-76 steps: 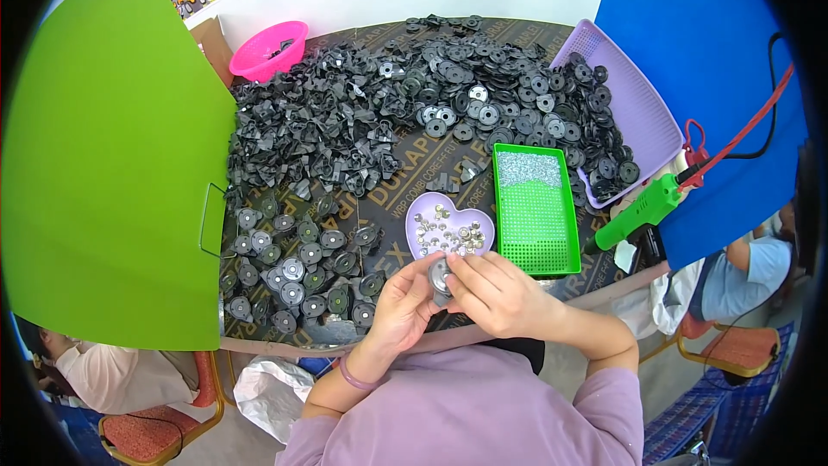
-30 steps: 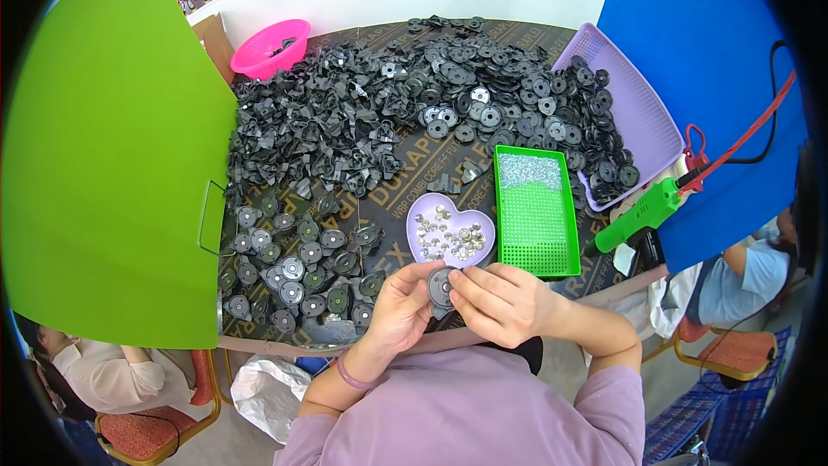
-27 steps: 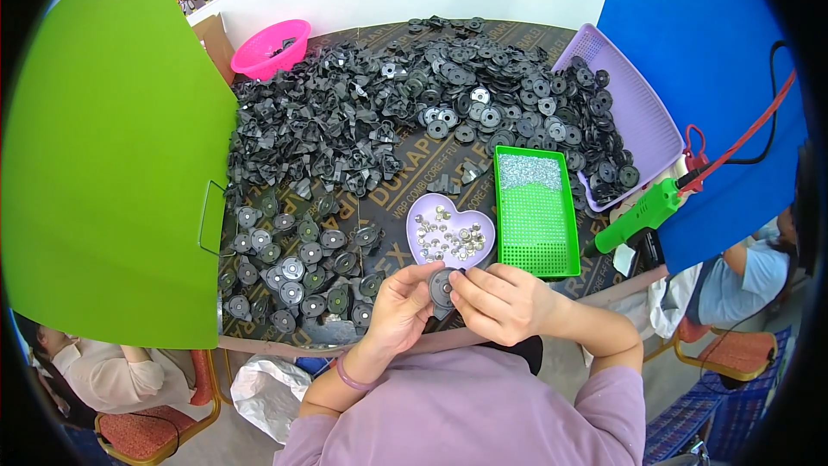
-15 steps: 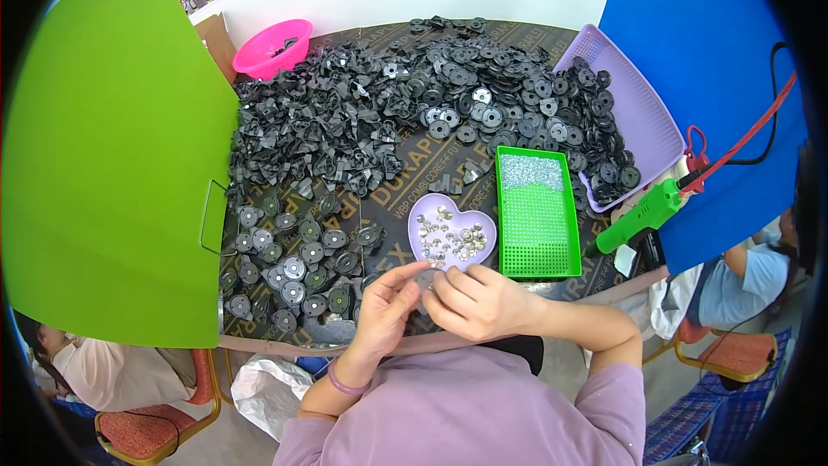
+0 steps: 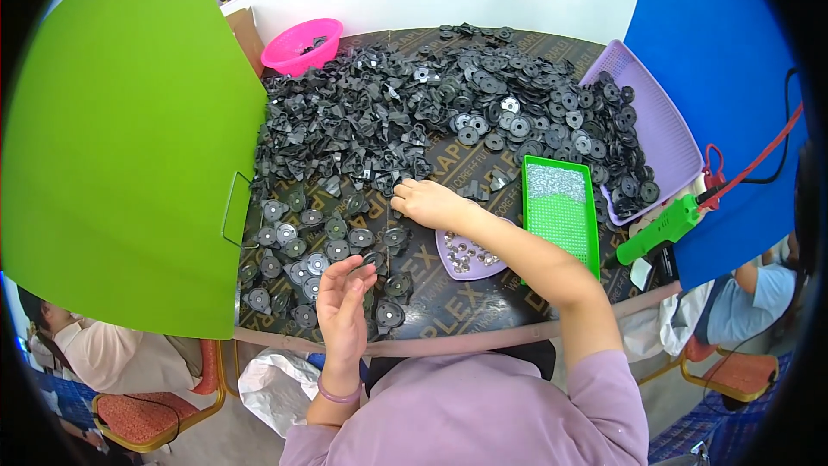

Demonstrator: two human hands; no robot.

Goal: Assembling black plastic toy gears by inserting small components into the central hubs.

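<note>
My left hand (image 5: 343, 306) is raised over the front of the table, fingers apart and slightly bent, with nothing visibly in it. Beside it lies a group of dark round assembled parts (image 5: 336, 250) with grey disc centres. My right hand (image 5: 429, 204) reaches across to the lower edge of a heap of black angular plastic parts (image 5: 345, 112). Its fingers are bent together and point down; what is between the fingertips is hidden. Under my right forearm, a lilac heart-shaped dish (image 5: 470, 272) of small shiny metal pieces is partly covered.
A green tray (image 5: 593, 246) with small silvery pieces stands right of the dish. Beyond are black discs (image 5: 552, 103), a lilac basket (image 5: 681, 147) and a pink bowl (image 5: 302, 50). A green power screwdriver (image 5: 660, 231) lies at right. Green (image 5: 129, 138) and blue (image 5: 724, 103) panels flank the table.
My hands were together by the dish, fingering a small round grey part. Now they are apart: the right has moved forward and left to the heap, the left has drawn leftward and opened.
</note>
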